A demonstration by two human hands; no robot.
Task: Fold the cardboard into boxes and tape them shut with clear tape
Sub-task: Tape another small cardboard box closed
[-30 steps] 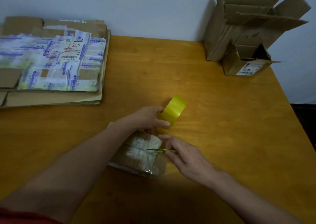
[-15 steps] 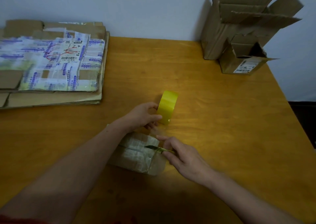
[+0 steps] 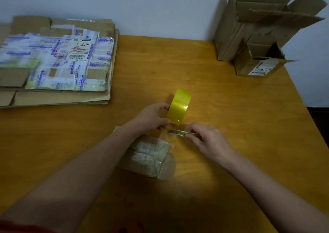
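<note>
**A:** Why does the left hand (image 3: 153,119) grip the tape roll (image 3: 179,106) upright?

**B:** To pull the tape tight, I'd guess. The right hand (image 3: 208,140) pinches a small knife (image 3: 178,131), its blade between the two hands, likely for cutting.

**A:** And the box (image 3: 151,157)?

**B:** Just below both hands, partly under the left wrist — small, closed, wrinkled clear tape across its top.
</note>
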